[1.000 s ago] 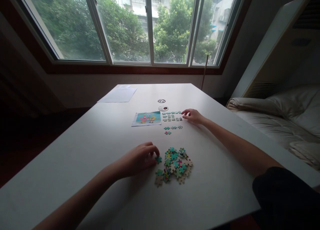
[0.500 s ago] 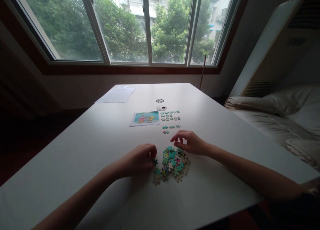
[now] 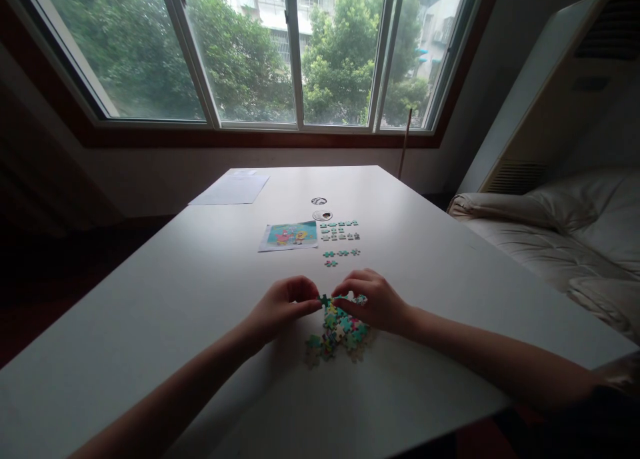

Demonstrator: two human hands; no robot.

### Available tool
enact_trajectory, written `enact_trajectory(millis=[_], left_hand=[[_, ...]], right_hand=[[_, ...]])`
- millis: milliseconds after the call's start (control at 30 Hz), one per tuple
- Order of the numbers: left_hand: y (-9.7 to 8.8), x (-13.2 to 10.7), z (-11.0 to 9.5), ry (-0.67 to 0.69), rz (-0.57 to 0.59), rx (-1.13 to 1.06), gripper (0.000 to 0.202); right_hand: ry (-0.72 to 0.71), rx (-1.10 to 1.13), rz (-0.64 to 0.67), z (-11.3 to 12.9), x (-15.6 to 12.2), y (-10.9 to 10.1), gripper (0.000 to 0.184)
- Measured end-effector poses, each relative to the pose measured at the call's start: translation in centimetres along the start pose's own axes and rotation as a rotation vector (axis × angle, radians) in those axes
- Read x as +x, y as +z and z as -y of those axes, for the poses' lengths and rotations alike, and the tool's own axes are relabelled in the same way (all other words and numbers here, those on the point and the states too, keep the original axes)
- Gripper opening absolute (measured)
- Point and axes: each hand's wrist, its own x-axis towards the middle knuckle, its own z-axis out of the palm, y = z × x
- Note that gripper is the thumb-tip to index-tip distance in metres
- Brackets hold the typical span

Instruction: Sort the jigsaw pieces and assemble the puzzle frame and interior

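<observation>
A dark green jigsaw puzzle piece point(image 3: 325, 300) is held up between my two hands, just above the far left edge of a loose pile of puzzle pieces point(image 3: 341, 331). My left hand point(image 3: 290, 306) pinches its left side between thumb and fingers. From the right, my right hand point(image 3: 373, 299) closes thumb and fingertips at the piece's other side, its fingers hiding part of the pile. Beyond the hands, sorted puzzle pieces point(image 3: 343, 253) lie in short rows. A printed picture sheet point(image 3: 289, 236) with cartoon figures on teal lies left of those rows.
Two small round items point(image 3: 323, 216) lie behind the rows on the white table point(image 3: 175, 299). A paper sheet point(image 3: 230, 189) rests at the far left corner. Past the table's right edge is a pale padded sofa point(image 3: 530, 239); a window point(image 3: 260, 59) spans the back wall.
My left hand has lifted the green piece from the pile's left side, moving up and right. My right hand has come down and left to meet it.
</observation>
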Motion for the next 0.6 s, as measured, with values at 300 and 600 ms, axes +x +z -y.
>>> enact_trajectory(millis=[300, 600], left_hand=[[0.5, -0.1, 0.0, -0.018, -0.013, -0.056, 0.021], [-0.9, -0.5, 0.1, 0.159, -0.106, 0.448, 0.014]], right_hand=[[-0.069, -0.039, -0.014, -0.2, -0.2, 0.3, 0.012], [-0.107, -0.138, -0.138, -1.5, 0.5, -1.6, 0.01]])
